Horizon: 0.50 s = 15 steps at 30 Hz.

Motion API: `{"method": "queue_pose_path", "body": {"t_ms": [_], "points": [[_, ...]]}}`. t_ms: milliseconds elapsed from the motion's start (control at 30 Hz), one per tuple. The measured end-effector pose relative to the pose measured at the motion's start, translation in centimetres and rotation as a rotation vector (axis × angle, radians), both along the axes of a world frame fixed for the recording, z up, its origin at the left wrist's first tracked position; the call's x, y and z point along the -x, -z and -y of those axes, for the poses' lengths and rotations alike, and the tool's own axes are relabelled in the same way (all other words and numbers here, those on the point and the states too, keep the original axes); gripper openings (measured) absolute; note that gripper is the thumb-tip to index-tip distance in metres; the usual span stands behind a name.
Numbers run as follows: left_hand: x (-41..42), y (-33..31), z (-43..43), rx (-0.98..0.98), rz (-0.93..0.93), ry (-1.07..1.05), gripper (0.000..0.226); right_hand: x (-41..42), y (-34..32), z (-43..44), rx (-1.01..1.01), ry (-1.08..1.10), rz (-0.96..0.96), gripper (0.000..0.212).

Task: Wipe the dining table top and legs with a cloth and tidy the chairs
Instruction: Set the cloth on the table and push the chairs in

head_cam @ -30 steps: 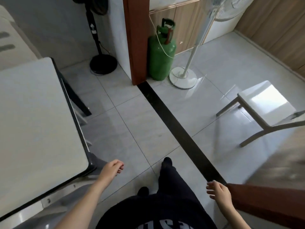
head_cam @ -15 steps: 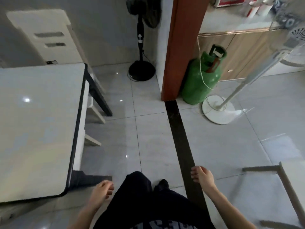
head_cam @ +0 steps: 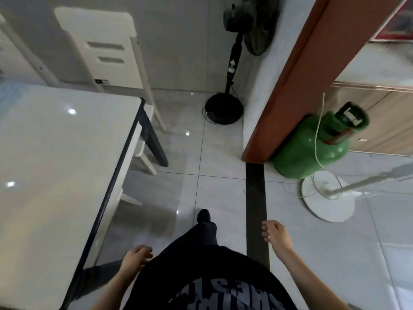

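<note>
The glossy white rectangular dining table top (head_cam: 55, 164), dark-rimmed, fills the left, with a cream slatted-back chair (head_cam: 107, 48) at its far end and what seems to be a second pale chair (head_cam: 148, 163) tucked under its right edge, of which only parts show. A green metal gas cylinder (head_cam: 310, 151) stands by the brown door frame (head_cam: 301, 74). The left hand (head_cam: 136, 258), near the table's near corner, and the right hand (head_cam: 277, 236), beside the black floor strip (head_cam: 254, 193), hang loosely curled — each holds nothing.

Glossy grey tile floor (head_cam: 219, 153), dark strip (head_cam: 256, 198) running from red-brown door frame (head_cam: 301, 74). Black fan (head_cam: 224, 108) by grey wall (head_cam: 178, 41). Green cylinder (head_cam: 310, 151), white fan (head_cam: 326, 198) beside it. Wood cabinets (head_cam: 384, 121) behind.
</note>
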<state>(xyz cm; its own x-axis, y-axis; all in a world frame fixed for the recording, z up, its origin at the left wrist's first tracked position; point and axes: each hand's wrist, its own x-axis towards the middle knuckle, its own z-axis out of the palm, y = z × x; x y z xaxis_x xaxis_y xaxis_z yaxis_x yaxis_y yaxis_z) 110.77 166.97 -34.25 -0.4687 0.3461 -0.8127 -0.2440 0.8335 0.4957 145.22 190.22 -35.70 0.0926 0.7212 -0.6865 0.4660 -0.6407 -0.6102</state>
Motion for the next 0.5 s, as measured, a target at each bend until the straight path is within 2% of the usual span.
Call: {"method": "queue_pose_path", "body": {"t_ms": [267, 500], "points": [[6.3, -1.2, -17.8, -0.081, -0.044, 0.019, 0.02, 2.6, -1.6, -10.5, 0.06, 0.011, 0.053, 0.019], [9.3, 0.1, -29.1, -0.1, -0.081, 0.055, 0.02, 5.6, -1.3, -21.7, 0.056, -0.025, 0.087, 0.022]]}}
